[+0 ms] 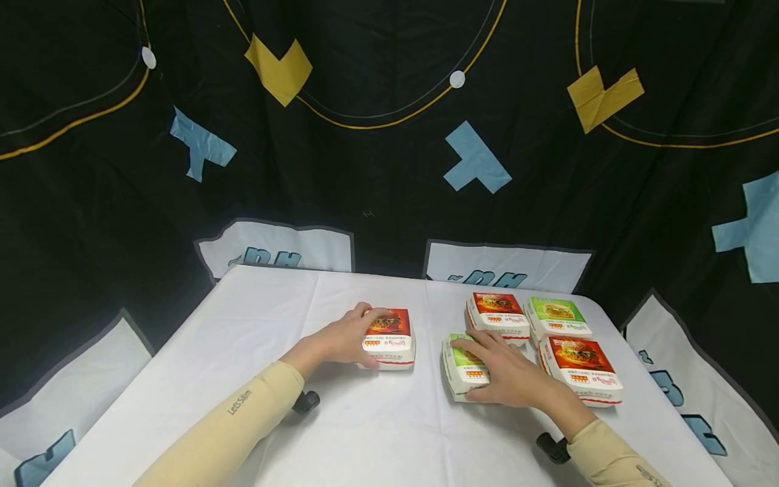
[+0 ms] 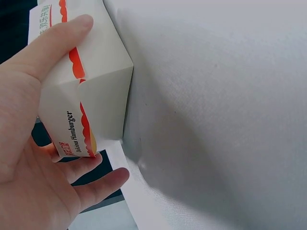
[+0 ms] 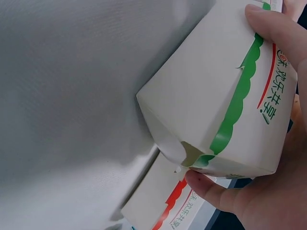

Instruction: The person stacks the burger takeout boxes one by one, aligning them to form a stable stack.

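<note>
My left hand point(image 1: 348, 336) grips a red-topped hamburger box point(image 1: 392, 341) from its left side, near the table's middle. In the left wrist view the thumb lies across that box's printed wall point(image 2: 103, 52), and other fingers reach round the far side. A green-topped hamburger box point(image 1: 458, 379) is in my right hand point(image 1: 511, 375), held across its top and right side. The right wrist view shows the thumb on one wall of this green-trimmed box point(image 3: 206, 81) and a finger at its corner, where a flap gapes a little.
Behind and right of my right hand sit a red-topped box point(image 1: 499, 318), a green-topped box point(image 1: 558, 316) and another red-topped box point(image 1: 581, 368), close together. A white cloth covers the table point(image 1: 365, 433). A black curtain point(image 1: 377, 182) hangs behind it.
</note>
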Demonstrator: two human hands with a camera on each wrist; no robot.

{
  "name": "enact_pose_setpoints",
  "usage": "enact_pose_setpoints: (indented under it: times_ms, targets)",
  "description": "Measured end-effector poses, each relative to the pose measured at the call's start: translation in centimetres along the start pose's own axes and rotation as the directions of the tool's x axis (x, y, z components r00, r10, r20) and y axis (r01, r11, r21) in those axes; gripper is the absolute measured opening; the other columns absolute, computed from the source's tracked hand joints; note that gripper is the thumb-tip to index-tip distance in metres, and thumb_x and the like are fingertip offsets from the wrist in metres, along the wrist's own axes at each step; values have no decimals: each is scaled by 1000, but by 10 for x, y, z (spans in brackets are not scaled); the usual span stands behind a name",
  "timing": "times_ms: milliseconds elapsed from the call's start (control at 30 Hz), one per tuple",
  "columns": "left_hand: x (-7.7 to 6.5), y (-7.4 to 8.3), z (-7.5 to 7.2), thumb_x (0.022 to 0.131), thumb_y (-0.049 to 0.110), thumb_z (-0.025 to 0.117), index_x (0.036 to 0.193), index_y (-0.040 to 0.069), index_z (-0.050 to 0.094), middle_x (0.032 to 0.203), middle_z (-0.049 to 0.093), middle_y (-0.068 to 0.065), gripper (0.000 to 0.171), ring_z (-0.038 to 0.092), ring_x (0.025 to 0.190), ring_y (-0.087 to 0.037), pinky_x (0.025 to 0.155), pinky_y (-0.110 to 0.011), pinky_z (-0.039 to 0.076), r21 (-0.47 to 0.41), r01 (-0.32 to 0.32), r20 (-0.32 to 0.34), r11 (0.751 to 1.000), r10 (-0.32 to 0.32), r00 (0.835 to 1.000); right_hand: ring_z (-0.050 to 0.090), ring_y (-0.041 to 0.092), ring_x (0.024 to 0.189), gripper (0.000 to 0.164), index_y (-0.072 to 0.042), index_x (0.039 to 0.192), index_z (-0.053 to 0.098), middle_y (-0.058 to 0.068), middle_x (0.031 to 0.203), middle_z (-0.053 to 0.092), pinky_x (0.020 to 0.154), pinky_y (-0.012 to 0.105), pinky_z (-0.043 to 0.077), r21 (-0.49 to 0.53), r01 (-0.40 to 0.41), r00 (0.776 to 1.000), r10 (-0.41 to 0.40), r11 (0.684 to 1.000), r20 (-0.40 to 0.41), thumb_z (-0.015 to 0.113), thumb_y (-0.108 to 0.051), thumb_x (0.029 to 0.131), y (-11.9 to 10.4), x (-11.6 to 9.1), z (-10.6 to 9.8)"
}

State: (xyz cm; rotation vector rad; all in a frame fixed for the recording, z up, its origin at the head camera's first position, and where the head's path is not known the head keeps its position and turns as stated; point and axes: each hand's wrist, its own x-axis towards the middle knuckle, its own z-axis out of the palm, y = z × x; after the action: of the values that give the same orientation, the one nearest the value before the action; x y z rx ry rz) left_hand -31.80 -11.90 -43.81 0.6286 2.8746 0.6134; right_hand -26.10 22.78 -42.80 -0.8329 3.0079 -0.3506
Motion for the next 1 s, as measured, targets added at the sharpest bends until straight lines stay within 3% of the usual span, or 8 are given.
enact_pose_setpoints:
  times_ms: [633, 1000]
  targets:
    - [-2, 1, 2, 67, 49, 90, 152, 36, 34, 148, 38, -5, 103, 46, 123, -23, 98, -49, 51, 11, 30, 15, 999, -30, 999, 33, 34, 146, 84, -49, 149, 40, 1, 163, 33, 106, 66, 39, 0, 0, 998, 0, 1000, -64, 76, -67, 75, -10, 8, -6]
    - [2, 3, 0, 68, 50, 90, 152, 37, 34, 148, 38, -4, 102, 45, 124, -23, 97, -48, 50, 25, 25, 11, 999, -25, 1000, 35, 34, 146, 84, -49, 149, 39, 1, 160, 37, 105, 64, 41, -36, 49, 990, -53, 998, -129, 74, -68, 76, -13, 16, -12]
